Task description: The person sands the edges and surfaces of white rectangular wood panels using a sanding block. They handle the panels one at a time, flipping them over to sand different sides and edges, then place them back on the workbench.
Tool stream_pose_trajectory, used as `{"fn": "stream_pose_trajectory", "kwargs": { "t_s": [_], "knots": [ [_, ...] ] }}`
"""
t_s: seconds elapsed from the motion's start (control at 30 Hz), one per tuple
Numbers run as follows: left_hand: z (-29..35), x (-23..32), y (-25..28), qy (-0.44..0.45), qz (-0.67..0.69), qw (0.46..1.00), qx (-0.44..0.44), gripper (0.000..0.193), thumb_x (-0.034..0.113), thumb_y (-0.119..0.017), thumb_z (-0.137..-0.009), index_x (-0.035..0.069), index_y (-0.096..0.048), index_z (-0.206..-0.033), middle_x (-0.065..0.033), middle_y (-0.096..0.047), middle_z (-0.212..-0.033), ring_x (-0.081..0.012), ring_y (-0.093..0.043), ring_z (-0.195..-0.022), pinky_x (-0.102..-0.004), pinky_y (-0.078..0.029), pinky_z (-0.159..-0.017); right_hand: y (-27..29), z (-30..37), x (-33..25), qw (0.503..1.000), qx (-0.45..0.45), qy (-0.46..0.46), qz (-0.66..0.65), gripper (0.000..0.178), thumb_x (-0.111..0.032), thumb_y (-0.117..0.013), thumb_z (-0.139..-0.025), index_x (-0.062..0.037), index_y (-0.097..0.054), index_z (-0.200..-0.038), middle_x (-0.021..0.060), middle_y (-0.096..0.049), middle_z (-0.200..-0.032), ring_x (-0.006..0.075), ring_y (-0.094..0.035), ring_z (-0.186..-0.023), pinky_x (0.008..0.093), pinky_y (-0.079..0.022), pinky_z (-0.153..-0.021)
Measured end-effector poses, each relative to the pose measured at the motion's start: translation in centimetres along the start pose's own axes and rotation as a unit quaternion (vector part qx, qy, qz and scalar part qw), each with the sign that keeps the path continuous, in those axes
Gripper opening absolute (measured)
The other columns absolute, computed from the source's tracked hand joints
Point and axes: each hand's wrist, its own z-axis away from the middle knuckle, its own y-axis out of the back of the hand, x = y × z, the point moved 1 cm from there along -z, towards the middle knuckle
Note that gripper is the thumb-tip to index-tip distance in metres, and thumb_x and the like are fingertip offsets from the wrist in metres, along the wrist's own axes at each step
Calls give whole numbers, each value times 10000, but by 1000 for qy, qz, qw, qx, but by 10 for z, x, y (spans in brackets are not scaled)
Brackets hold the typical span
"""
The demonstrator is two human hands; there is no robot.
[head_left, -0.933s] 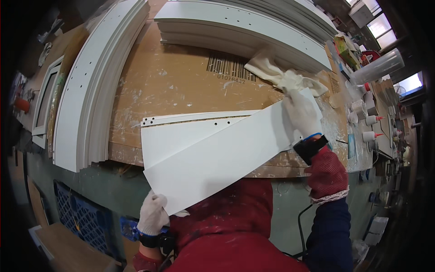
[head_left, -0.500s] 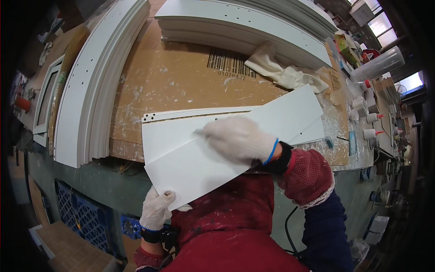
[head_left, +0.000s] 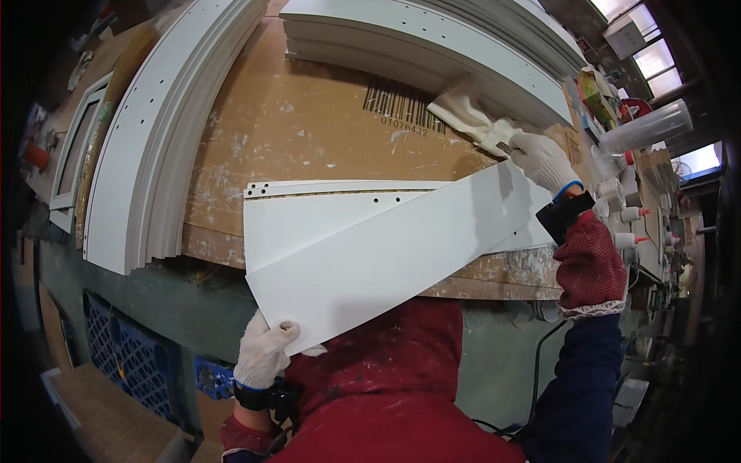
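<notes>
My left hand point(head_left: 262, 355), in a white glove, grips the near corner of a long white panel point(head_left: 386, 255) and tilts it up off the brown workbench point(head_left: 309, 116). A second white panel point(head_left: 324, 208) with small drilled holes lies flat under it. My right hand point(head_left: 544, 158), also gloved, reaches past the panel's far end and closes on a crumpled white rag point(head_left: 471, 123) lying on the bench.
A stack of curved white panels point(head_left: 147, 147) lies at the left, another stack of white panels point(head_left: 432, 46) at the back. Bottles and a clear cup point(head_left: 641, 127) crowd the right edge. A blue crate point(head_left: 123, 355) stands below the bench.
My right hand left the middle of the panel and went back to the far right, onto the rag. The panel has tilted up again in my left hand.
</notes>
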Motion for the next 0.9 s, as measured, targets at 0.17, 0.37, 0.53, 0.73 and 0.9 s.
{"fn": "stream_pose_trajectory", "kwargs": {
  "t_s": [0.17, 0.37, 0.53, 0.73, 0.9],
  "knots": [
    [-3, -4, 0, -14, 20, 1000, 3, 498, 33, -528, -795, -148, -389, -1238, -256, -587, -1077, -346, -673, -877, -441, -623, -679, -1, -9, -11, 993, -81, 57, 62, 220, -219, -555, -823, -35, -650, -899, 194, -649, -839, 402, -609, -833, 462, -474, -731],
    [-4, -2, 1, -10, 15, 1000, -11, 521, 32, -521, -798, -150, -363, -1260, -264, -570, -1112, -350, -668, -897, -444, -625, -678, 20, -7, -61, 969, -195, 83, -128, 238, -219, -556, -823, -21, -658, -904, 162, -637, -748, 335, -611, -696, 415, -482, -638],
    [-5, -4, 6, -8, 16, 999, -29, 538, 47, -527, -812, -149, -344, -1278, -266, -563, -1127, -355, -666, -911, -448, -626, -682, 18, -11, -54, 987, -73, 42, -134, 235, -213, -545, -874, -6, -640, -928, 192, -647, -792, 376, -617, -736, 430, -487, -673],
    [-6, -2, -6, -19, 32, 999, -10, 521, 60, -559, -818, -142, -372, -1260, -268, -578, -1102, -349, -673, -876, -433, -625, -655, -8, 6, -30, 996, -53, 35, 61, 224, -200, -516, -855, -24, -642, -911, 214, -638, -838, 401, -610, -821, 466, -472, -737],
    [-2, 3, -2, 4, 36, 999, -25, 506, 44, -542, -849, -106, -359, -1296, -233, -539, -1170, -340, -628, -1013, -477, -608, -765, 22, 32, -116, 913, -236, 57, -327, 221, -196, -580, -893, -7, -651, -984, 105, -650, -775, 201, -607, -696, 342, -474, -652]
  ]
}}
